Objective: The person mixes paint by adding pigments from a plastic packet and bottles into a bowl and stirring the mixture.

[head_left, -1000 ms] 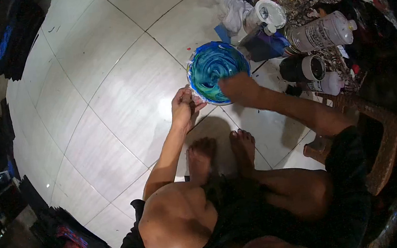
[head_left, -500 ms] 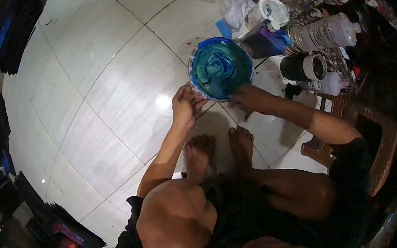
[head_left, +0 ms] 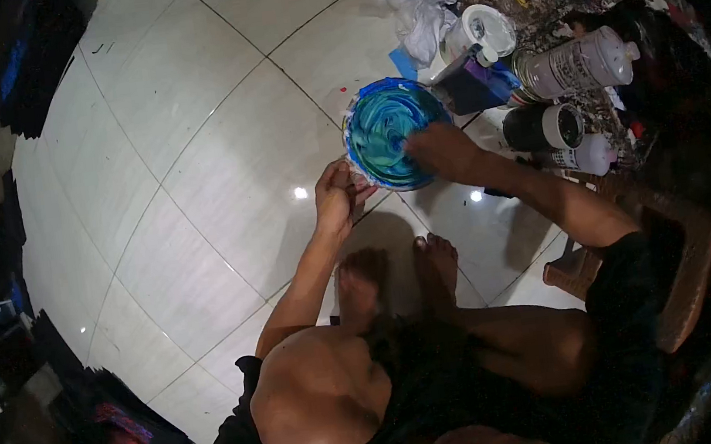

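Note:
A round container of swirled blue and green paint stands on the tiled floor, its rim smeared with blue and white. My left hand grips the lower left edge of the container, fingers under and thumb on the side. Over the right part of the paint is my right hand, closed and slightly blurred. What its fingers hold, if anything, is hidden beneath the hand.
Right of the container are a dark purple-blue container, a white tub, a large clear bottle, a black jar and a smaller bottle. White cloth lies behind; a wooden stool stands at right.
My right hand has moved from the container's lower right edge back over the paint. The swirls have changed shape, with lighter green streaks. My left hand keeps its hold on the edge.

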`<state>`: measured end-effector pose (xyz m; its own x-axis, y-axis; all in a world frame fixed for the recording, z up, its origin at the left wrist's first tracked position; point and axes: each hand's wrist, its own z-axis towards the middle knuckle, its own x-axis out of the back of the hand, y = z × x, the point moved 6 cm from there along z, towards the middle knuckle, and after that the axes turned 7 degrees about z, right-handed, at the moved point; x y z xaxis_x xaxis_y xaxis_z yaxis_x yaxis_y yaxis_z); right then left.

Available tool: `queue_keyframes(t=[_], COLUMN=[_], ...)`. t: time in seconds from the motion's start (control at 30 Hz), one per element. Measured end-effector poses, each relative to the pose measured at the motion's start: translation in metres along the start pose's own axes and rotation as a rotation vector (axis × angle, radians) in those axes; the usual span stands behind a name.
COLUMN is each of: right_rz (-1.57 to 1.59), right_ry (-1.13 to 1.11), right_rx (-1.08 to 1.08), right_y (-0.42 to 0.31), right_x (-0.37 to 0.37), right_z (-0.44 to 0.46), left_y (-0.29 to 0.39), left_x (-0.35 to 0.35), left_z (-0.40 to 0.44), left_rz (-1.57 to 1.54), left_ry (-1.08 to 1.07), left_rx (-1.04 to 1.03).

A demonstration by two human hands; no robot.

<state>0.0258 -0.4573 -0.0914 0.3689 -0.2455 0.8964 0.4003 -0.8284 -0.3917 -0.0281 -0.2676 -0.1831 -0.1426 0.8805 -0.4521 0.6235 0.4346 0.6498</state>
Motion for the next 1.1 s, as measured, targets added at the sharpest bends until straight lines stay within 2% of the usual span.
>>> queue_keyframes(t=[0.07, 0.1, 0.13, 0.2, 0.23, 0.27, 0.33, 0.4, 0.47, 0.5, 0.53, 0.6, 0.63, 0.73, 0.8, 0.83, 0.87, 0.9, 0.93, 0.97, 1.03, 1.1], right_rz=[-0.098, -0.101, -0.106, -0.060, -0.085, -0.084, -0.225, -0.095, -0.118, -0.315, -0.317, -0.440, -0.344, -0.285, -0.254, 0.015, 0.295, 0.564, 0.834, 0.906, 0.968, 1.085], right_ry=[-0.353, -0.223, -0.226, 0.092, 0.006, 0.010, -0.382, -0.067, -0.061, -0.004, -0.008, 0.467, 0.334, -0.041, -0.174, -0.294, -0.386, -0.451, -0.474, -0.390, -0.289, -0.130], right_rx=[-0.041, -0.136, -0.141, -0.005, 0.120, 0.122, 0.131, 0.034, 0.050, 0.210, 0.213, 0.306, 0.104, -0.015, -0.021, 0.023, -0.096, -0.241, -0.536, -0.290, -0.036, -0.071], right_y=[0.016, 0.028, 0.022, -0.005, -0.015, -0.010, 0.005, -0.004, -0.022, -0.038, -0.034, -0.034, -0.011, 0.038, 0.032, 0.000, -0.014, -0.027, -0.018, -0.012, -0.006, -0.002], right_x=[-0.012, 0.000, -0.001, 0.007, 0.000, 0.005, 0.001, 0.031, -0.015, -0.022, -0.012, 0.045, 0.049, 0.007, -0.004, 0.012, 0.005, -0.002, -0.026, -0.056, -0.072, -0.054], right_z=[-0.008, -0.008, -0.006, 0.003, 0.002, 0.004, -0.005, -0.010, -0.006, -0.007, -0.002, 0.007, 0.016, -0.033, -0.051, -0.049, -0.046, -0.043, -0.042, -0.030, -0.009, 0.008], left_y=[0.003, 0.003, 0.002, 0.004, 0.006, 0.008, 0.007, 0.008, 0.021, 0.033, 0.042, 0.064, 0.066, 0.047, 0.030, 0.024, 0.019, 0.012, 0.012, 0.013, 0.005, 0.006], left_x=[-0.001, -0.001, -0.002, -0.007, -0.007, -0.007, -0.007, -0.007, -0.002, 0.003, 0.007, 0.004, 0.008, 0.014, 0.013, 0.009, 0.004, 0.003, -0.003, -0.007, 0.001, -0.003], left_z=[-0.002, -0.002, -0.002, -0.006, -0.007, -0.006, -0.006, -0.003, 0.010, 0.020, 0.032, 0.035, 0.033, 0.027, 0.015, 0.008, 0.002, 0.000, -0.001, -0.004, -0.001, -0.004], left_rz=[0.026, 0.010, -0.010, -0.017, 0.030, 0.075, 0.063, 0.038, 0.163, 0.258, 0.332, 0.393, 0.379, 0.226, 0.113, 0.045, -0.013, -0.021, -0.006, -0.015, -0.010, 0.002], left_ry=[0.002, -0.003, -0.007, -0.003, 0.006, 0.018, 0.019, 0.020, 0.008, -0.005, -0.053, -0.104, -0.092, -0.036, 0.038, 0.054, 0.060, 0.082, 0.059, 0.073, 0.041, 0.060], left_rx=[0.014, 0.022, 0.030, 0.043, 0.039, 0.032, 0.010, -0.015, -0.041, -0.073, -0.106, -0.044, -0.021, -0.005, -0.009, 0.010, 0.035, 0.023, 0.027, 0.025, -0.006, 0.006])
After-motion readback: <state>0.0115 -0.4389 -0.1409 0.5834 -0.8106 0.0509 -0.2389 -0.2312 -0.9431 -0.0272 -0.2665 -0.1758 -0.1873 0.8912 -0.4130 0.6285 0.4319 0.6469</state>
